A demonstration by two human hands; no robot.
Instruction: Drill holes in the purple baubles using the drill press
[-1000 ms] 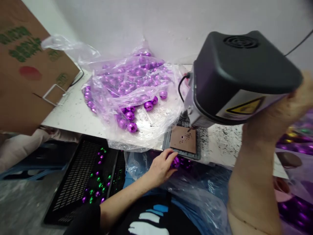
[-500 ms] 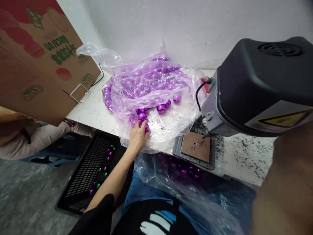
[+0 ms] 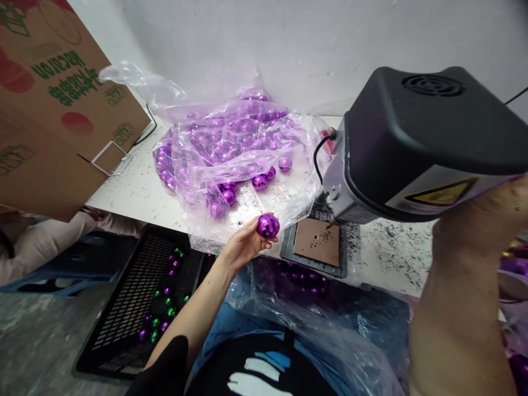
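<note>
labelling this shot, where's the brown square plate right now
In the head view, the brown square plate lies right of centre on the grey base, down-left of the black machine, right of the left hand holding a purple ball.

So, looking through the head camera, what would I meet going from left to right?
Cardboard box → black plastic crate → left hand → purple faceted ball → brown square plate → black machine housing.

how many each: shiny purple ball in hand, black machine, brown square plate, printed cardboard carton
Shiny purple faceted ball in the left hand: 1
Black boxy machine: 1
Flat brown square plate: 1
Brown printed cardboard carton: 1
Total: 4
</note>
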